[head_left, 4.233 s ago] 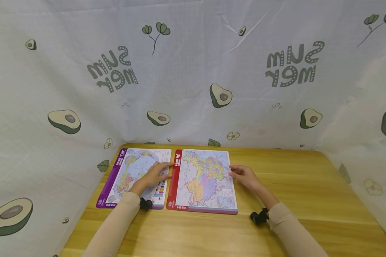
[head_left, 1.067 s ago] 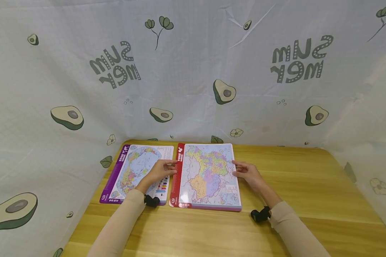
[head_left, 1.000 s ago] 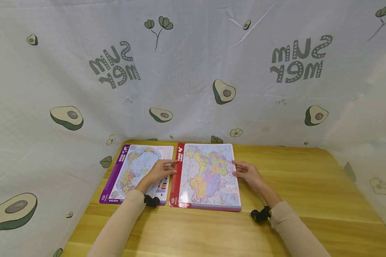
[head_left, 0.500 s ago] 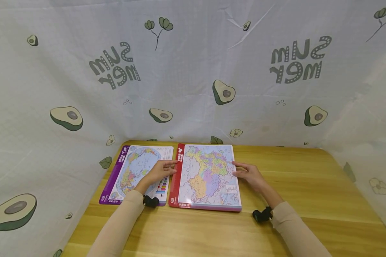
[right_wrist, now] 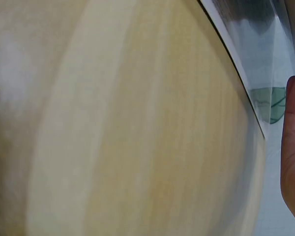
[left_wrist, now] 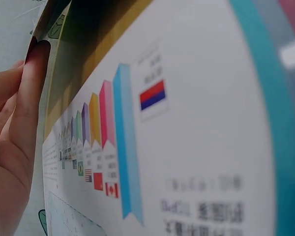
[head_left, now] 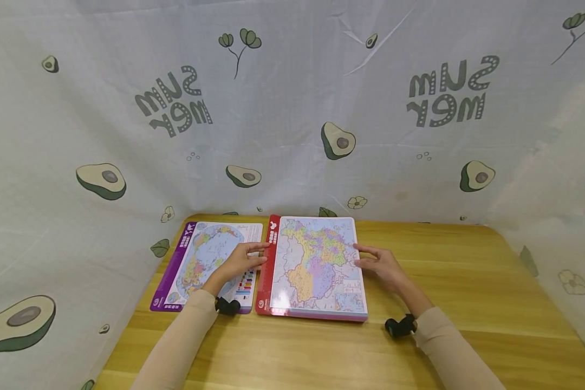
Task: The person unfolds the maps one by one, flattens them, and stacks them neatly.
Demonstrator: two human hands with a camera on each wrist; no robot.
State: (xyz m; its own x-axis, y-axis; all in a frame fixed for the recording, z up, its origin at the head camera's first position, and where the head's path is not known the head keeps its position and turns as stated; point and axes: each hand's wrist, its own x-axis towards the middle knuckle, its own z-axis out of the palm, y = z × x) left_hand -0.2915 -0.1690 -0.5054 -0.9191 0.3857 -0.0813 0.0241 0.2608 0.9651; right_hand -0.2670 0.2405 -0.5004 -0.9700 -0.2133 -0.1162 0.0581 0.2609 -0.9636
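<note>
A map of China (head_left: 317, 260) with a red left border lies close over the table in the head view. Another sheet's teal and purple edge (head_left: 322, 313) shows beneath its near side. My left hand (head_left: 239, 261) pinches the red border from the left. On the opposite edge, the fingertips of my right hand (head_left: 382, 266) grip the map's right side. The left wrist view shows fingers (left_wrist: 27, 98) at a raised sheet's edge, beside the legend of a world map (left_wrist: 211, 137). In the right wrist view a finger (right_wrist: 292, 128) meets a sheet's edge.
The purple-bordered world map (head_left: 207, 246) lies at the left, partly under my left forearm. Wood-grained table (head_left: 448, 281) extends to the right and in front. A pale curtain (head_left: 292, 108) printed with avocados hangs behind and on both sides.
The map of China has risen slightly between my hands, its far edge shifting up in the head view. Both hands have stayed at its two sides. The head view has tilted slightly.
</note>
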